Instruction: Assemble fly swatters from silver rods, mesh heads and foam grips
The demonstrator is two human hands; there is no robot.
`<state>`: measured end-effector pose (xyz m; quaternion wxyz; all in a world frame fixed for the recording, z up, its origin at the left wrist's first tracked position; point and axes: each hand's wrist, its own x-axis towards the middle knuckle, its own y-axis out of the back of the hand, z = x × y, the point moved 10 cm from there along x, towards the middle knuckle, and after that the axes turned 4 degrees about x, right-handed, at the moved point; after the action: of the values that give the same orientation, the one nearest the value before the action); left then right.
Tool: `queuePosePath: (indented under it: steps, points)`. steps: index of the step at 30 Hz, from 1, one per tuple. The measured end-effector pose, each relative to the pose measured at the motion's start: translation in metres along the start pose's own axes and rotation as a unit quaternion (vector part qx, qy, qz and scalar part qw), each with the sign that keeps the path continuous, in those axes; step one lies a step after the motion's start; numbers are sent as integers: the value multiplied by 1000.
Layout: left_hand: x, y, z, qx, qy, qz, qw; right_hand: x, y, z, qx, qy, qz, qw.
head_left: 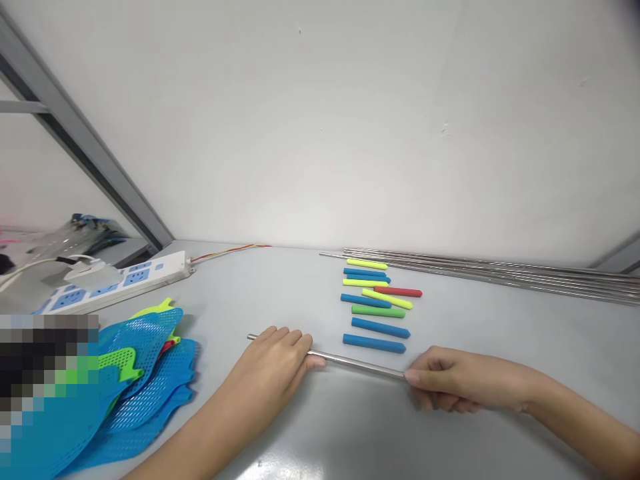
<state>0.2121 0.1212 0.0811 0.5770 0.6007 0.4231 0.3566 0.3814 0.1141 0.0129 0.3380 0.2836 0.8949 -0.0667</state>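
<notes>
A thin metal tube (356, 363) runs between my hands, just above or on the grey tabletop. My left hand (280, 357) is closed over it near its left end, which sticks out beyond the fingers. With thumb and fingers, my right hand (443, 380) pinches the tube's right end. Behind the tube lie several plastic handle sleeves with pointed ends: a blue sleeve (374, 343) nearest, then a green sleeve (378, 311), a red sleeve (399, 292) and a yellow sleeve (367, 264) among others.
Perforated plastic fly swatter heads (155, 393), mostly blue, are piled at the left. Behind them sits a white power strip (170, 272) with a plug in it. Long metal rods (500, 270) lie along the wall at the back right. A grey metal frame (95, 143) rises at the left.
</notes>
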Motion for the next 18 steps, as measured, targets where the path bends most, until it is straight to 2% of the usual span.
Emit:
queuePosePath:
  steps: [5,9,13,18]
  points:
    - [4,-18,10,3,-24,-14,1000,5,-3,10,10,-12,-16,1000]
    - [4,-31,14,5,-25,5,1000,6,-2,13,2,-9,-9,1000]
    - [2,-36,17,23,-20,11,999,5,0,11,-6,5,23,1000]
    - [-1,-39,21,44,-22,-3,999,4,-7,11,16,-1,18,1000]
